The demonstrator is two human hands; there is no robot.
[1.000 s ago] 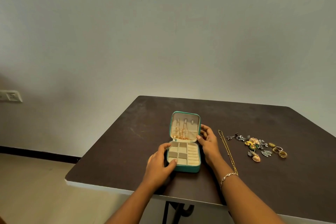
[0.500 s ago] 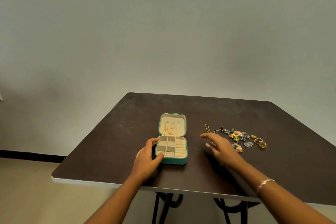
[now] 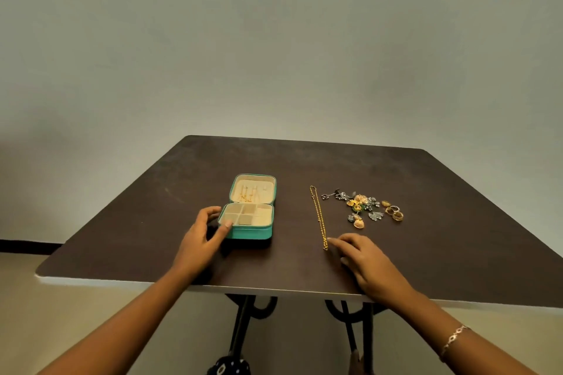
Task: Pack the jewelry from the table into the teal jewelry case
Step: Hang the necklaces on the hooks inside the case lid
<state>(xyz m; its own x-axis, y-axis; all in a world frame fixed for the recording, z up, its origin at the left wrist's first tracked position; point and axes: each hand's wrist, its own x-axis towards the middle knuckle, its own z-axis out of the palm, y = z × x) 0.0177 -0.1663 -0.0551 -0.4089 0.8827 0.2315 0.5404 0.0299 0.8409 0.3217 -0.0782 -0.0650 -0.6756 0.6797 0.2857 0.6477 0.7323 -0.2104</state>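
The right hand (image 3: 365, 259) has drawn back to the gold chain (image 3: 318, 213) (straight fingers touching its near end). The left hand (image 3: 199, 242) grips the open teal case (image 3: 253, 231) on the dark table (image 3: 426, 253), with a pale wall (image 3: 274, 39) behind. The jewelry pile (image 3: 362, 205) blurs.

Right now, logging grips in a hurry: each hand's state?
Left hand: holds the open teal jewelry case.
Right hand: open, fingertip at the long gold chain.

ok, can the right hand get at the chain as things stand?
Probably yes. The right hand has its fingertips at the near end of the chain, with nothing between. The chain lies straight on the table, apart from the jewelry pile and the case.
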